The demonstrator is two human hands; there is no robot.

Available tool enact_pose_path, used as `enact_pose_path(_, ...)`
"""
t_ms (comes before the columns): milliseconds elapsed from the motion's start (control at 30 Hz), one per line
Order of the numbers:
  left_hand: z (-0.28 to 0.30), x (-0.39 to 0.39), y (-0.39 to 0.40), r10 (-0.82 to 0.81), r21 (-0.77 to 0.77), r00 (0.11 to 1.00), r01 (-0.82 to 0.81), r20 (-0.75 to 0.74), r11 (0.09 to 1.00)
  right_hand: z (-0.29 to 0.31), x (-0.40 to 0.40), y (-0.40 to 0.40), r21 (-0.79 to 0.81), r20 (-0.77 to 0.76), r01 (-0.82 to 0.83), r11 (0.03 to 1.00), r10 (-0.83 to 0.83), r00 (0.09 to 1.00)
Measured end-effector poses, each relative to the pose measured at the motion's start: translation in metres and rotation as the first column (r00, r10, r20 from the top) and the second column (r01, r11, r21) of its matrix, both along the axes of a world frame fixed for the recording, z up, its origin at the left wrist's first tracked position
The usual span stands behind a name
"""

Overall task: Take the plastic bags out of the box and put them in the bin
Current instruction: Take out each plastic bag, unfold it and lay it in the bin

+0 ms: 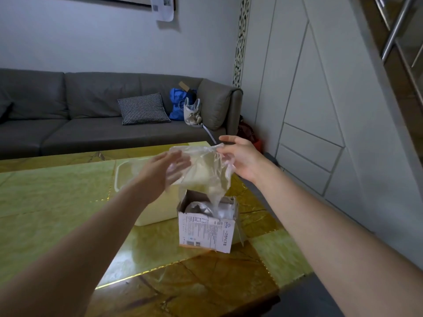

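Note:
A clear plastic bag (206,172) hangs above the open white printed box (207,229), its lower tip still dipping into the box among more crumpled plastic (206,208). My right hand (240,156) pinches the bag's top right corner. My left hand (163,171) lies with straight fingers against the bag's left side, partly seen through the film. The white bin (146,202) stands on the table just left of and behind the box, partly hidden by my left forearm.
The box and bin sit near the right edge of a green and yellow marble-patterned table (57,202). Behind it stands a grey sofa (91,124) with a checked cushion (143,108) and bags (183,106). White wall panels (320,110) rise on the right.

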State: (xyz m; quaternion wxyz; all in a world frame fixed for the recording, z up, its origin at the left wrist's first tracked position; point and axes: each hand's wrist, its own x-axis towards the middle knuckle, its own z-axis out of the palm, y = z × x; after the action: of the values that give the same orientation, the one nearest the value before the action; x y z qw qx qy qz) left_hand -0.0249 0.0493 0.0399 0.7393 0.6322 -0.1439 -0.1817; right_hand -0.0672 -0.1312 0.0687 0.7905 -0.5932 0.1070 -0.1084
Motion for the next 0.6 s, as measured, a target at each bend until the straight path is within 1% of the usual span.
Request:
enact_pose_path(100,0.005,0.004,0.003,0.118,-0.050,0.993,-0.118,-0.017,0.992,0.003,-0.002,-0.006,-0.076,0.011,0.026,0.997,-0.025,1.000)
enact_pose_path(167,0.008,0.004,0.000,0.237,-0.057,0.971,-0.238,-0.022,0.970,0.003,-0.004,-0.006,-0.080,-0.005,-0.020,0.997,0.019,1.000)
enact_pose_path(200,0.008,0.005,-0.003,0.307,-0.021,0.952,-0.307,0.015,0.952,0.002,-0.005,-0.005,-0.068,-0.033,-0.069,0.995,0.067,0.997)
enact_pose_path(267,0.007,0.008,-0.007,0.414,0.052,0.900,-0.424,0.134,0.904,0.002,-0.007,-0.003,-0.084,-0.151,-0.209,0.974,0.195,0.969)
enact_pose_path(300,0.006,0.010,-0.008,0.449,0.059,0.877,-0.464,0.172,0.884,0.001,-0.008,0.000,-0.094,-0.216,-0.275,0.957,0.250,0.944)
enact_pose_path(333,0.005,0.013,-0.009,0.474,0.060,0.859,-0.493,0.193,0.868,0.000,-0.007,0.003,-0.090,-0.252,-0.303,0.949,0.273,0.929)
enact_pose_path(367,0.004,0.015,-0.009,0.489,0.063,0.846,-0.512,0.214,0.857,-0.002,-0.005,0.008,-0.086,-0.259,-0.272,0.958,0.242,0.935)
enact_pose_path(400,0.003,0.017,-0.010,0.495,0.076,0.835,-0.525,0.238,0.848,-0.004,-0.001,0.012,-0.097,-0.229,-0.191,0.977,0.165,0.959)
enact_pose_path(433,0.002,0.020,-0.009,0.502,0.090,0.824,-0.539,0.262,0.838,-0.006,0.003,0.015,-0.152,-0.181,-0.086,0.985,0.058,0.982)
enact_pose_path(467,0.002,0.022,-0.006,0.507,0.096,0.814,-0.550,0.283,0.830,-0.006,0.006,0.015,-0.236,-0.123,0.018,0.971,-0.048,0.991)
enact_pose_path(500,0.003,0.025,-0.002,0.509,0.098,0.810,-0.555,0.292,0.826,-0.006,0.012,0.015,-0.307,-0.054,0.093,0.947,-0.115,0.992)
enact_pose_path(533,0.004,0.029,0.004,0.509,0.102,0.809,-0.556,0.293,0.825,-0.004,0.015,0.015,-0.338,0.012,0.133,0.932,-0.137,0.990)
enact_pose_path(600,0.007,0.040,0.017,0.499,0.099,0.816,-0.544,0.291,0.833,0.003,0.025,0.015,-0.313,0.105,0.163,0.936,-0.136,0.985)
